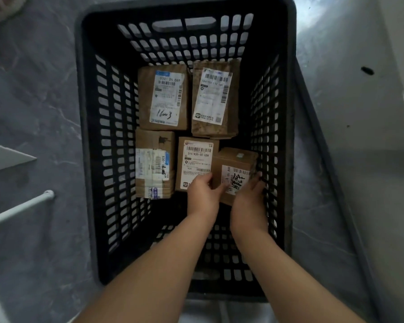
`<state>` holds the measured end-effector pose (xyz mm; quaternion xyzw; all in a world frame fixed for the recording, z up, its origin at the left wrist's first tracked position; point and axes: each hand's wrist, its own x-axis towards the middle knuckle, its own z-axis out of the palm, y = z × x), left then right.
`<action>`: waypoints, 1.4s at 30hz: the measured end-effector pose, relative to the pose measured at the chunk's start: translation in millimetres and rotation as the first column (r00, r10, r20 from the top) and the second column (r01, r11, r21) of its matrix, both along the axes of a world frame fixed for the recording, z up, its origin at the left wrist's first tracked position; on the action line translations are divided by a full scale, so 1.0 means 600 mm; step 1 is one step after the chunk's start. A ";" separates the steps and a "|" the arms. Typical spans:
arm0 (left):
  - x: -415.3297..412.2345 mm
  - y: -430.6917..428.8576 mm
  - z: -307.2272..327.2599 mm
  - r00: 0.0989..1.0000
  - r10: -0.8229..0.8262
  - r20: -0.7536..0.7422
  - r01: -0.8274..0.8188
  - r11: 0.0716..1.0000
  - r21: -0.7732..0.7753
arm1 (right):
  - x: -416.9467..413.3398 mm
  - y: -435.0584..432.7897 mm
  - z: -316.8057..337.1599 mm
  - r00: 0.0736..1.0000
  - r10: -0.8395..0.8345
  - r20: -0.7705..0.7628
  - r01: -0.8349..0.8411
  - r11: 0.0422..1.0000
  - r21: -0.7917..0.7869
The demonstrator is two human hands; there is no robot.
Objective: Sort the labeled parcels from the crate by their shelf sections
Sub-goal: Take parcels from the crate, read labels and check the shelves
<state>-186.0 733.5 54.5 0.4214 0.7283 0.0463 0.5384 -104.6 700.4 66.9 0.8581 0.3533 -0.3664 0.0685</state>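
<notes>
A deep black slatted crate stands on the floor with several brown cardboard parcels lying in its bottom, each with a white shipping label. Both my arms reach down into it. My left hand and my right hand grip the two sides of a small box with black handwriting on its label, tilted up at the crate's right side. Touching it on the left lies a parcel labelled 516-K20. Behind are a parcel marked 530-D5 069 and another labelled parcel. A taped parcel lies at the left.
The crate sits on a dark grey marbled floor. A white shelf frame with a tube end and a white shelf corner stand at the left. A pale wall or panel runs along the right.
</notes>
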 end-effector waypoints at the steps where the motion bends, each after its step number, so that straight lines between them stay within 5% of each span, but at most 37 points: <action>1: -0.001 0.000 -0.001 1.000 -0.011 -0.008 0.012 1.000 0.011 | 0.003 -0.003 0.003 1.000 -0.013 -0.009 0.013 1.000 0.011; 3: -0.006 0.001 -0.002 0.999 -0.011 -0.030 0.012 1.000 0.018 | 0.001 -0.013 0.017 0.993 -0.068 -0.097 0.075 0.994 0.073; 5: -0.010 0.003 -0.004 0.998 0.030 -0.051 -0.029 0.999 0.024 | -0.010 -0.036 0.034 0.996 0.054 -0.071 -0.041 0.984 0.175; 7: -0.006 0.005 -0.005 0.997 0.043 -0.065 -0.041 0.999 0.035 | -0.020 -0.064 0.038 0.975 0.187 -0.117 -0.172 0.977 0.130; 12: 0.005 -0.006 -0.009 0.997 0.077 -0.029 -0.075 0.995 0.072 | -0.021 -0.063 -0.001 0.977 0.157 -0.142 -0.176 0.975 -0.135; 16: 0.002 -0.033 -0.009 0.991 0.124 0.058 -0.128 0.989 0.072 | -0.029 -0.068 -0.005 0.982 0.118 -0.150 -0.135 0.985 -0.105; 20: -0.002 -0.021 -0.007 0.983 -0.185 0.016 0.172 0.940 0.294 | -0.038 -0.076 0.002 0.988 0.100 -0.116 -0.085 0.988 0.128; 24: -0.003 0.041 -0.026 0.856 -0.491 -0.159 0.509 0.749 0.425 | -0.046 -0.072 0.002 0.986 0.151 -0.070 -0.139 0.979 0.149; 27: -0.001 0.076 -0.042 0.708 -0.631 -0.317 0.706 0.644 0.295 | -0.032 -0.041 -0.015 0.985 0.134 -0.107 -0.120 0.985 0.125; 30: 0.032 0.108 -0.044 0.676 -0.623 -0.394 0.727 0.651 0.218 | 0.007 0.022 -0.048 0.979 0.067 -0.194 -0.064 0.998 0.019; 34: 0.058 0.088 -0.031 0.838 -0.419 -0.351 0.507 0.835 0.213 | 0.003 0.032 -0.053 0.960 -0.106 -0.259 0.114 0.993 0.015; 36: 0.045 0.054 -0.028 0.855 -0.405 -0.325 0.440 0.897 0.040 | -0.026 -0.009 -0.032 0.940 -0.195 -0.281 0.214 0.976 0.039; 39: 0.018 -0.003 -0.030 0.857 -0.451 -0.247 0.354 0.866 -0.353 | -0.039 -0.060 -0.023 0.786 -0.532 -0.314 0.496 0.847 -0.193; 42: 0.007 -0.029 -0.039 0.987 -0.152 -0.058 0.096 0.832 -0.547 | -0.021 -0.035 -0.044 0.577 -0.654 -0.489 0.586 0.748 -0.310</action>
